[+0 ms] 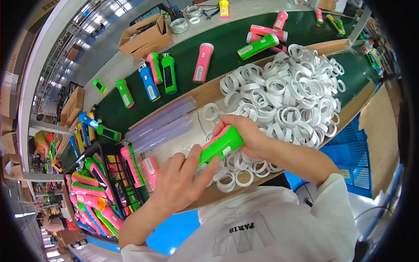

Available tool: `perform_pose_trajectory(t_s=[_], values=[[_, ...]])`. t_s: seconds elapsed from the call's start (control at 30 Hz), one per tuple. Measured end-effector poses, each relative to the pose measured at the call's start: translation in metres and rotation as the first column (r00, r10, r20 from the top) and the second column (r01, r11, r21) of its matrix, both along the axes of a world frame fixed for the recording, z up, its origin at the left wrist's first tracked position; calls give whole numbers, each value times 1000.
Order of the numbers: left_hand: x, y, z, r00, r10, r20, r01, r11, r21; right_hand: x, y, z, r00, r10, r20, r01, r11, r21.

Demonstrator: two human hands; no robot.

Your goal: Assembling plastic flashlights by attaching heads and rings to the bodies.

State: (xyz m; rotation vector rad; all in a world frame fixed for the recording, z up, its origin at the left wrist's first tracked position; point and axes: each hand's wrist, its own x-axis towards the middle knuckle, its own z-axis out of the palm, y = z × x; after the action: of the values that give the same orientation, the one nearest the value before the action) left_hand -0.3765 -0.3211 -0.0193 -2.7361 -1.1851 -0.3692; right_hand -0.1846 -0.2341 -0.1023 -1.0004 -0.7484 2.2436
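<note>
A green and pink flashlight (pixel 220 146) is held slantwise between my two hands, over a cardboard tray. Around its wide upper end wraps my right hand (pixel 248 136), whose fingertips are partly hidden behind it. My left hand (pixel 181 177) grips the lower end, with its thumb and fingers on either side of the body. Beneath and to the right lies a big heap of white plastic rings (pixel 279 96). Just left of my left hand is a pink flashlight part (pixel 149 171). Clear plastic tubes or sleeves (pixel 161 126) rest along the tray's far side.
A black crate (pixel 118 174) full of colourful flashlights stands at the left. On the green conveyor belt (pixel 185 61) are several more, including a blue flashlight (pixel 149 83) and a pink flashlight (pixel 203 63). Beyond it sits an open cardboard box (pixel 146 37). A blue basket (pixel 349 157) is at the right.
</note>
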Motion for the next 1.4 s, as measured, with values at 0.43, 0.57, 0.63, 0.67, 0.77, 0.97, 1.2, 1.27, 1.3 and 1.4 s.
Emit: perform_pose_trajectory(t_s=[0.43, 0.57, 0.63, 0.67, 0.77, 0.97, 1.2, 1.27, 1.3, 1.4], values=[[1, 11, -29, 997, 54, 63, -49, 996, -78, 14, 3, -17, 988, -72, 139, 35, 969, 246], [-6, 4, -48, 994, 52, 92, -56, 998, 39, 16, 7, 3, 998, -57, 6, 54, 971, 233], [-6, 2, -49, 886, 146, 441, -103, 988, -119, 18, 2, 9, 992, -121, -23, 114, 833, 542], [-6, -3, -47, 722, 309, 619, -67, 921, -383, 19, 0, 9, 983, -169, -75, 163, 602, 782], [-7, -7, -43, 617, 404, 676, 93, 815, -572, 20, -6, 4, 975, -208, 78, 12, 399, 917], [-1, 15, -38, 995, 91, 39, -94, 991, 91, 10, 10, -4, 987, -117, 114, 98, 982, 161], [-25, -4, -12, 703, 319, 635, 361, 609, -706, 43, -28, 49, 996, 20, 91, -78, -361, 929], [-18, 1, 0, 798, 47, 601, 338, 791, -510, 40, -38, 42, 989, -97, 115, -116, -4, 993], [-13, 6, -1, 891, 11, 453, 201, 886, -418, 39, -38, 34, 966, -196, 170, -94, 346, 933], [-3, 17, -23, 990, -55, 131, 70, 991, -112, 21, -2, 4, 999, -48, 23, 42, 981, 190]])
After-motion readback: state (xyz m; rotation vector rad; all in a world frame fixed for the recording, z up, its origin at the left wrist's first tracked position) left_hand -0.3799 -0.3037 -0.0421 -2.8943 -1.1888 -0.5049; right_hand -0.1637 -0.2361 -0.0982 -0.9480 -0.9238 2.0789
